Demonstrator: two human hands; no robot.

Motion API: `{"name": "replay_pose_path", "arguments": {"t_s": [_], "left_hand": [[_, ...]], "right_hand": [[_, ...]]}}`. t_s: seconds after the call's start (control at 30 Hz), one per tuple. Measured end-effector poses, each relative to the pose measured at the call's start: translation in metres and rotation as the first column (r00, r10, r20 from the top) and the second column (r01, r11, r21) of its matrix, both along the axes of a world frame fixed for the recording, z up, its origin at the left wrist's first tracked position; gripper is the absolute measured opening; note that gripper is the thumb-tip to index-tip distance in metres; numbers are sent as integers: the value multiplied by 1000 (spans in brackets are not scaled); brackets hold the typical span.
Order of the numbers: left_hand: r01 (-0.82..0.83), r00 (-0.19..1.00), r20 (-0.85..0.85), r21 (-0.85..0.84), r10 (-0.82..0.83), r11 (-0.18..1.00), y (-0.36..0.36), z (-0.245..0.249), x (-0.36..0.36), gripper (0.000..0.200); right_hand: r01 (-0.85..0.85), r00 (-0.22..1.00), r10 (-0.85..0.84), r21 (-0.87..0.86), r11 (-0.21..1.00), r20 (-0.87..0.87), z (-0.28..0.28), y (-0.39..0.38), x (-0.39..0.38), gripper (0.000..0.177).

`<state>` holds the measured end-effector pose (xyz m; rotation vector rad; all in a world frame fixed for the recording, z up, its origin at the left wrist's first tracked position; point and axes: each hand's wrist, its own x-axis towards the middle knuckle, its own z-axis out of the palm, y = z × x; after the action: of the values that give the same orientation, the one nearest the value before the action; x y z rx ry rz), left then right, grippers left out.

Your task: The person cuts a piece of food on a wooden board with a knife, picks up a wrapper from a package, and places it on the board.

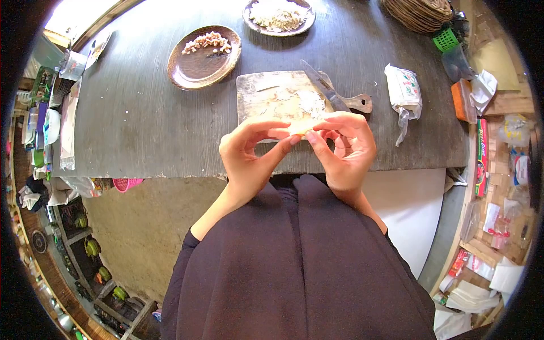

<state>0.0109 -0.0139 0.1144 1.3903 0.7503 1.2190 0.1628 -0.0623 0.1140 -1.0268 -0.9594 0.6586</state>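
Note:
My left hand (pixel 249 152) and my right hand (pixel 347 152) meet over the near edge of a wooden cutting board (pixel 252 102). Thumbs and fingertips of both pinch a small pale yellowish piece (pixel 302 134), mostly covered by the fingers; its kind cannot be made out. Thin papery peels (pixel 311 104) and pale scraps lie on the board just beyond my fingers. A knife (pixel 324 86) rests slantwise across the board's right side, its blade tip pointing away from me. The board's handle (pixel 361 103) sticks out to the right.
Farther back stand a brown plate (pixel 195 71) with chopped reddish pieces (pixel 211 42) and another plate (pixel 249 22) heaped with pale chopped bits (pixel 279 15). A white plastic packet (pixel 402 90) lies right of the board. Woven brown mats (pixel 418 14) and a green basket (pixel 446 39) occupy the far right.

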Motion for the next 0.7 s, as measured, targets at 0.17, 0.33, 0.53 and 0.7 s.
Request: {"name": "replay_pose_path", "arguments": {"t_s": [0.17, 0.33, 0.53, 0.7], "left_hand": [[14, 998, -65, -36, -16, 999, 4, -3, -1, 29], [50, 995, -83, -14, -51, 999, 7, -7, 0, 29], [60, 991, -121, -20, -62, 998, 10, -4, -1, 34], [-30, 998, -61, 5, 30, 1000, 13, -3, 3, 40]], "right_hand": [[1, 1000, -1, -12, 1000, 14, -2, 1, 1, 35], [6, 1000, -5, -40, 999, 24, -4, 3, 4, 37], [2, 1000, -1, -48, 999, 22, -5, 6, 4, 37], [2, 1000, -1, -65, 998, 16, -6, 8, 5, 38]]}}
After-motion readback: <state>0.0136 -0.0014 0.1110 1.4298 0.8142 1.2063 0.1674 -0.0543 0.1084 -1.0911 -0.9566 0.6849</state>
